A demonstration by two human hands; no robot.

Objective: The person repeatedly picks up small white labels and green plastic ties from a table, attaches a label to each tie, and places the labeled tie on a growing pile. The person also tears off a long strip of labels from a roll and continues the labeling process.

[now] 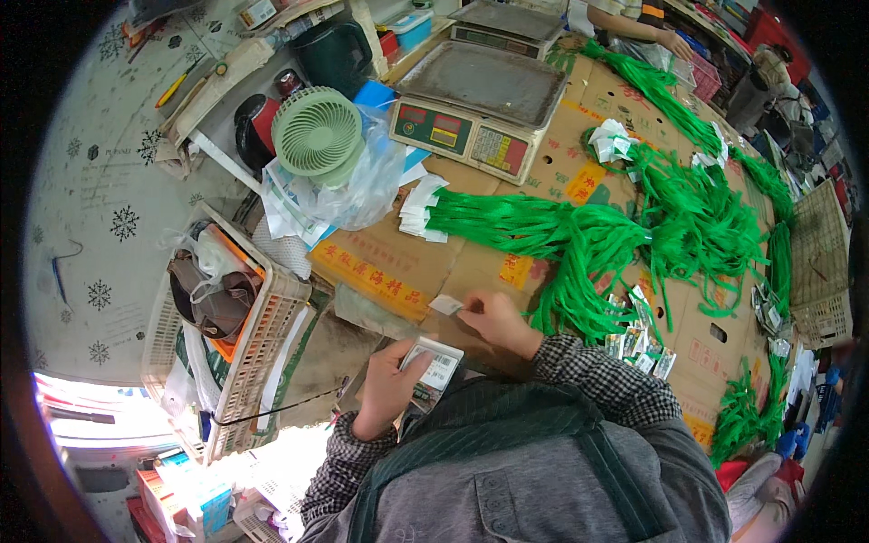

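Note:
My left hand point(387, 387) is closed round a stack of printed labels point(438, 366), with a barcode showing on the top one. To its right, my right hand point(498, 321) pinches a small white tag point(444, 305) between thumb and fingertips, just above the cardboard edge. Beyond both hands lies a bundle of green mesh net bags point(507, 222), white tags point(422, 208) gathered at its left end. Several loose labels point(639, 339) rest on the cardboard right of my right hand, beside the bundle's lower end.
A digital scale point(480, 100) stands on the cardboard-covered table point(362, 271), near a green fan point(317, 136). On the left is a plastic basket point(262, 362) holding a brown bag point(213, 294). More green netting point(697, 213) spreads rightward. Another person's hand point(674, 43) is at the far edge.

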